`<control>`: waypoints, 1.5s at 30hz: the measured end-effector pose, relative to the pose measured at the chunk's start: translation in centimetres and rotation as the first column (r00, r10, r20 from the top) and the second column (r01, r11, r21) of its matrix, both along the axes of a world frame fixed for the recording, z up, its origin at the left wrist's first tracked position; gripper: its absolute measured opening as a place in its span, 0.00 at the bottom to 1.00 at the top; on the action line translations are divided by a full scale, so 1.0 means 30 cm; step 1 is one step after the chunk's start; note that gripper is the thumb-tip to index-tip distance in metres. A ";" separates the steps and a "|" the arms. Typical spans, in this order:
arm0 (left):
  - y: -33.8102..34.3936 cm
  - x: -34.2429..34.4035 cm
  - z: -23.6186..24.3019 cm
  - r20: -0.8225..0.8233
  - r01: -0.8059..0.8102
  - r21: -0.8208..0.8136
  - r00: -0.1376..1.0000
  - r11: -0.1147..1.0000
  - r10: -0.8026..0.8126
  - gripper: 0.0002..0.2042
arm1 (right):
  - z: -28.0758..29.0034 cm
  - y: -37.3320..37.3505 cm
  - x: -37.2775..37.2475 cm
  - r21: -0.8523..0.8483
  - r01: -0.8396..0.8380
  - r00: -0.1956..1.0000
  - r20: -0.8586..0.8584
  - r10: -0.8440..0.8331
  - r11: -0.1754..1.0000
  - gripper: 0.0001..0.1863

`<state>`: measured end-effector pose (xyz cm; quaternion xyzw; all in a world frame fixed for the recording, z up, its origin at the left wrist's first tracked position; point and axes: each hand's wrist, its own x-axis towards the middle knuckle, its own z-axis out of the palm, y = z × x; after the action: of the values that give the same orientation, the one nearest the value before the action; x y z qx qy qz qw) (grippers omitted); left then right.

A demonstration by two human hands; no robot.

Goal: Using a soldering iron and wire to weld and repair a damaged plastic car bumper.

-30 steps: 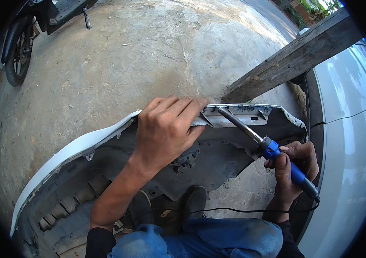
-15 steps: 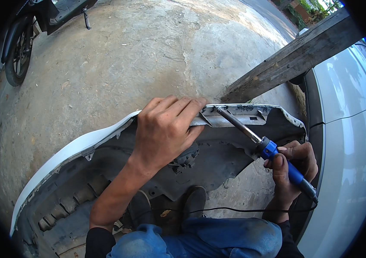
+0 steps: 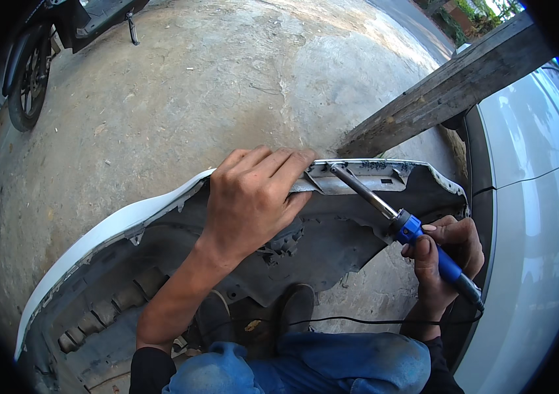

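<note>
Right hand (image 3: 447, 253) grips soldering iron (image 3: 408, 227); left hand (image 3: 253, 194) pinches bumper (image 3: 118, 220) by its rim. Tip (image 3: 334, 167) has crept slightly left, so work apparently advances along that edge.

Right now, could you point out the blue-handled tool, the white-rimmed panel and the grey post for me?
Blue-handled tool (image 3: 407, 226): head view, on its blue collar.
White-rimmed panel (image 3: 99, 239): head view, on the white outer edge.
Grey post (image 3: 450, 88): head view, midway along its side.

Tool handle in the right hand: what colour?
The handle is mainly blue, with a dark rear end; the head view shows it best.
</note>
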<state>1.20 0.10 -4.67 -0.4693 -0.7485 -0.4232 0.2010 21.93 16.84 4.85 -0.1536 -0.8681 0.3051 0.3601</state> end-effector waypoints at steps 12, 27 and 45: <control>-0.003 -0.001 0.001 0.006 -0.005 0.000 1.000 1.000 0.005 0.23 | -0.024 -0.001 0.015 -0.139 -0.056 0.991 -0.126 0.038 0.989 0.20; 0.001 -0.002 -0.003 0.007 -0.008 -0.003 1.000 1.000 0.008 0.21 | -0.031 0.017 0.013 -0.158 -0.091 0.995 -0.061 0.082 0.983 0.18; -0.001 -0.003 -0.003 0.007 -0.007 -0.018 1.000 1.000 0.007 0.22 | -0.024 0.001 0.003 -0.183 -0.041 0.997 -0.066 0.030 0.982 0.19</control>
<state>1.11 0.07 -4.75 -0.4670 -0.7546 -0.4175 0.1954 22.03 16.88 4.11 -0.1611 -0.8270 0.3952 0.3660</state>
